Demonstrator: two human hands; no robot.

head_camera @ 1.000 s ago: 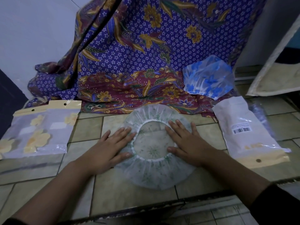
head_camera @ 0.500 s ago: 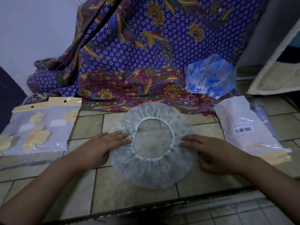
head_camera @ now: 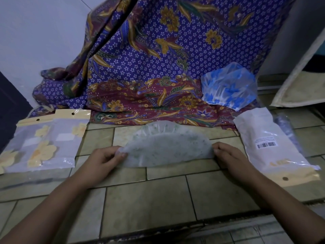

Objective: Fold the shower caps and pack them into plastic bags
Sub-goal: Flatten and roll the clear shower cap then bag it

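Shower cap [head_camera: 167, 148], green-flecked, is doubled into a half-moon on the tiled floor [head_camera: 158, 199]; the left hand [head_camera: 103, 158] and right hand [head_camera: 228, 155], well apart, each pinch 1 end. Rims should line up evenly, then the crease wants pressing flat before folding again.

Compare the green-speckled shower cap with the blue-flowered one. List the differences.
Print: the green cap has faint green specks; the blue cap, bold blue flowers. Shape: the green cap is doubled into a half-round; the blue cap sits puffed and crumpled. Handling: the left hand and right hand pinch the green cap's ends; the blue cap lies untouched on the patterned cloth. Both are translucent plastic.
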